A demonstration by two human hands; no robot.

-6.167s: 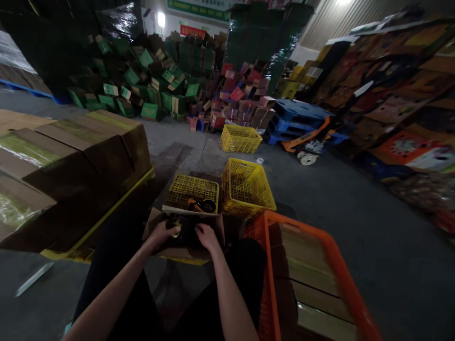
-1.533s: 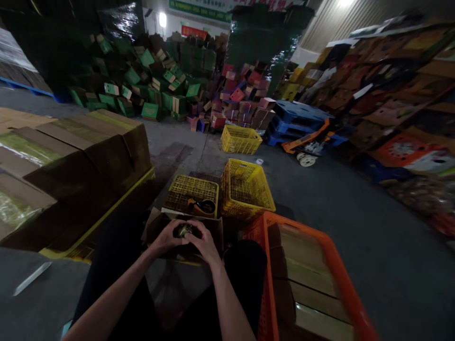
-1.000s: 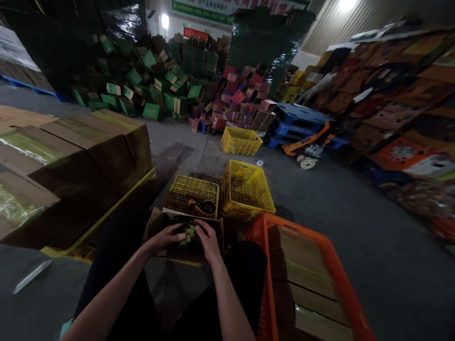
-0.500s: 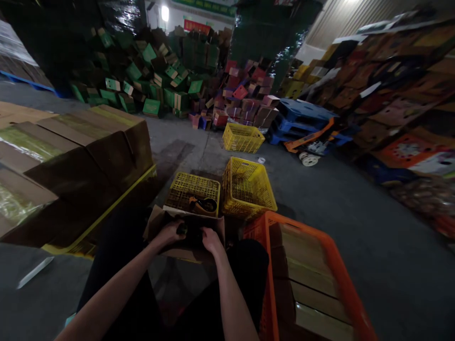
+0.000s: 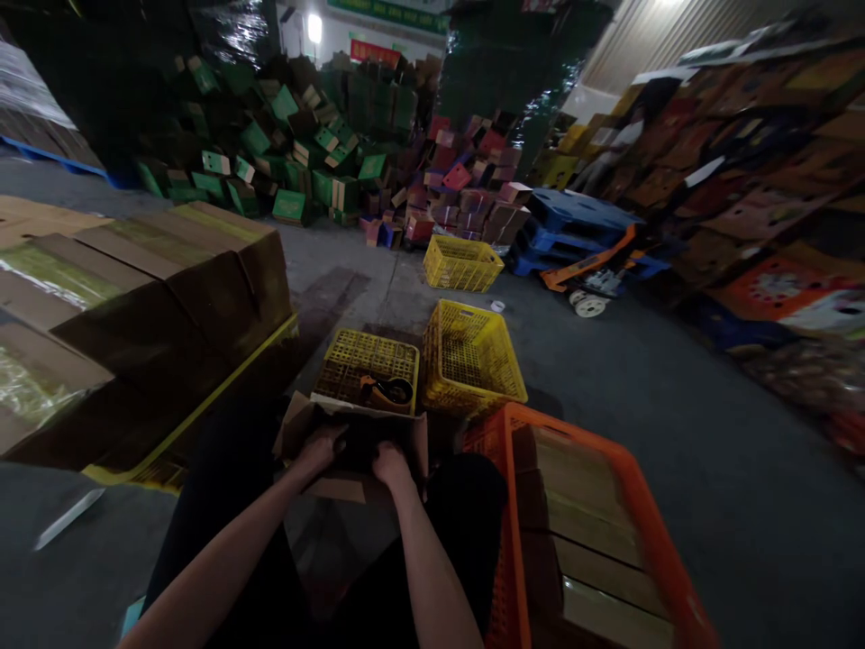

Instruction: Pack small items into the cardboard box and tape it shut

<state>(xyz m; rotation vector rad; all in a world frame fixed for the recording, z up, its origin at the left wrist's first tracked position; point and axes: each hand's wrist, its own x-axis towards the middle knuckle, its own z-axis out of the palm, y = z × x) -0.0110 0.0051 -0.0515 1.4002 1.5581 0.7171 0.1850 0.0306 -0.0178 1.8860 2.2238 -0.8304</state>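
An open cardboard box (image 5: 338, 488) sits between my knees, its flaps folded outward and its inside very dark. Both my hands reach down into it. My left hand (image 5: 323, 448) is at the left side of the box, its fingertips lost in shadow. Opposite it, my right hand (image 5: 392, 463) is bent downward with its fingers mostly hidden. What either hand touches in there cannot be made out. Just beyond the box, a tape dispenser (image 5: 386, 391) with an orange part lies on an upturned yellow crate (image 5: 368, 351).
An open yellow crate (image 5: 473, 356) stands beside the upturned one, another yellow crate (image 5: 463, 263) farther off. At my right is an orange crate (image 5: 608, 442) of cardboard boxes; at my left, stacked taped cartons (image 5: 168, 261). Behind are a pallet jack (image 5: 595, 279), blue pallets (image 5: 574, 216) and heaped boxes (image 5: 290, 171).
My left hand has moved slightly left and lower in the box; a dark thing seen at its fingers earlier no longer shows. My right hand has shifted a little left and down.
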